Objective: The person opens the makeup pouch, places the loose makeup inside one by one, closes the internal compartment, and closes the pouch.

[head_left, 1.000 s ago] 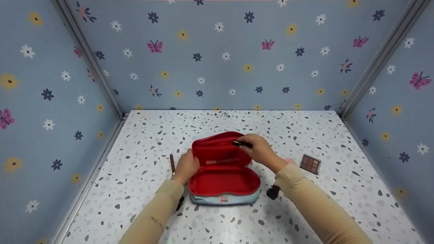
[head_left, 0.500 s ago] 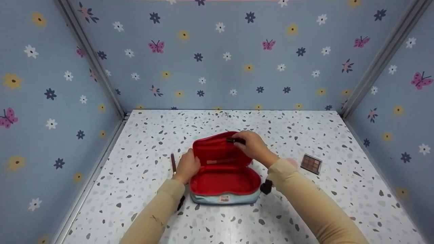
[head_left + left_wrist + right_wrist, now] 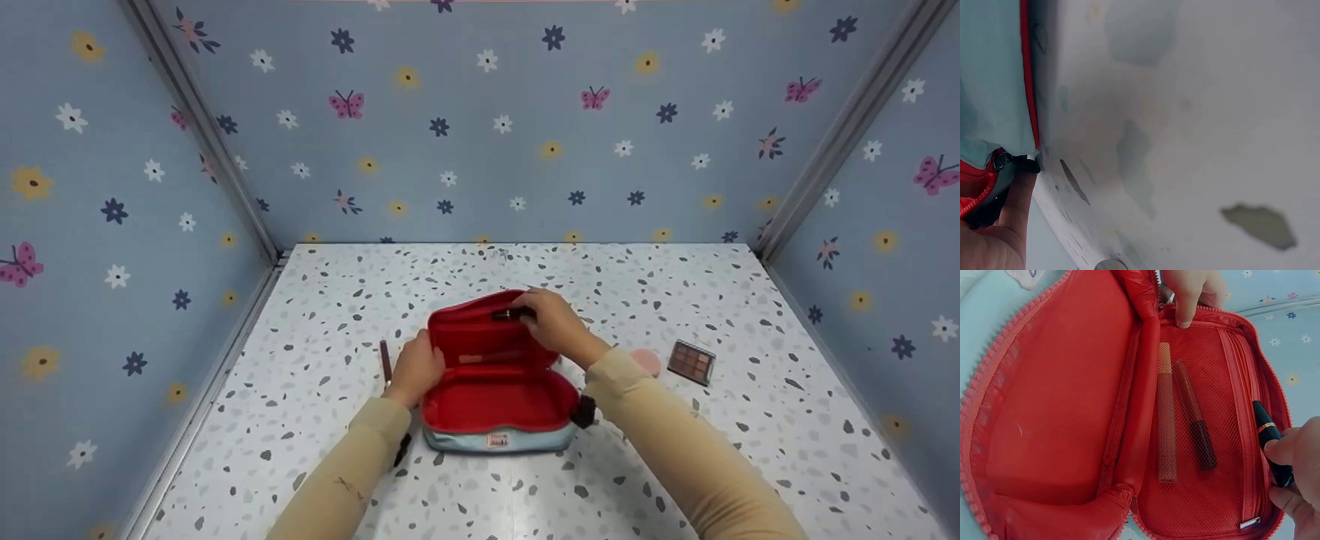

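Note:
A light-blue makeup bag (image 3: 487, 405) with red lining lies unzipped, its lid raised at the back. My left hand (image 3: 416, 371) grips the lid's left side. The right wrist view shows that thumb over the rim of the lid's mesh pocket (image 3: 1207, 394). Between thumb and fingers, my right hand (image 3: 559, 324) pinches a black cosmetic tube (image 3: 1266, 427) with a gold band. It is held at the zipped strip along the lid's upper part. Behind the mesh lie two slim tubes, one with a tan cap (image 3: 1166, 422), the other dark-ended (image 3: 1199, 433). The bag's lower compartment shows bare red lining.
Left of the bag lies a thin brown pencil-like stick (image 3: 385, 360), partly behind the left hand. To the right are a pink round piece (image 3: 646, 362) and an eyeshadow palette (image 3: 691, 362). A flowered back wall (image 3: 480, 165) and side walls enclose the speckled table (image 3: 330, 285).
My right hand has moved slightly left with the black tube, along the upper part of the lid. The left hand keeps its grip on the lid's side.

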Demonstrator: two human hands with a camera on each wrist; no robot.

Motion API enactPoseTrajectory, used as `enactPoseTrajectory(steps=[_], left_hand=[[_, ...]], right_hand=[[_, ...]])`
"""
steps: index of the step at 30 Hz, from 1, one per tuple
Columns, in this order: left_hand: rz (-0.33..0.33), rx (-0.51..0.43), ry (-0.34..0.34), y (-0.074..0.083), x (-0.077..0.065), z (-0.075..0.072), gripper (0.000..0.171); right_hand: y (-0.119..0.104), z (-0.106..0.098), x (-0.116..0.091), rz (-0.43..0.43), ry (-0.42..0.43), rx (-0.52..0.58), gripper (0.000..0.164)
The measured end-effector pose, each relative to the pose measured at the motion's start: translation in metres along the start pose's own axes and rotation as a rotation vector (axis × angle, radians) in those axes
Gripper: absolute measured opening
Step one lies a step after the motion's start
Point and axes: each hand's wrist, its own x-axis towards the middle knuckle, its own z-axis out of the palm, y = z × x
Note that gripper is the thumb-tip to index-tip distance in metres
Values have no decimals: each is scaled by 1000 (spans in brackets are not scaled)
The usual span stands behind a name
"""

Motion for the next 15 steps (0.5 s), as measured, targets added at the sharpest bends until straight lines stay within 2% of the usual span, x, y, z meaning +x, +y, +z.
enactPoseTrajectory(steps=[9, 15], left_hand=[[8, -3, -7, -3, 1, 0, 22], [-6, 1, -22, -5, 1, 2, 23]], right_hand=[[-4, 5, 3, 11, 5, -4, 24], [-4, 12, 3, -11, 4, -33, 22]])
